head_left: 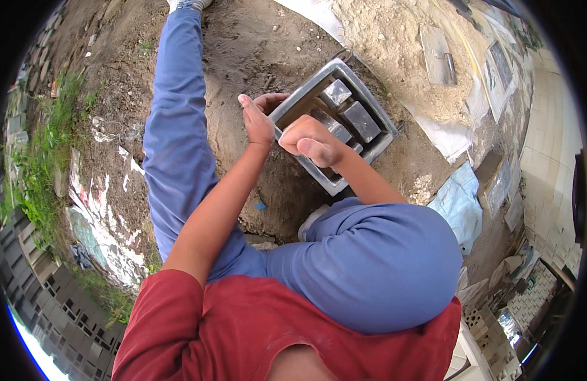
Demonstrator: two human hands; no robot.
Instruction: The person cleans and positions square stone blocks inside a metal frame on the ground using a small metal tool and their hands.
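A grey metal block mould [305, 89], an open rectangular box, sits tilted to one side on the dirt in front of me. Several raised rectangular blocks stand inside it, among them a dark one [360, 121] and a paler one [336, 93]. My left hand [262, 120] is at the mould's left outer side, its thumb raised and its fingers stretched out toward the wall. Close to that same edge, my right hand [311, 141] is curled into a fist over the mould's near left wall. It hides part of the rim and interior; nothing shows in the fist.
Sandy soil [389, 44] is heaped beyond the mould, with a flat slab [438, 56] on it. A pale blue sheet [460, 206] lies to the right. My outstretched leg [179, 95] borders the left side; stacked blocks [71, 317] stand at the lower left.
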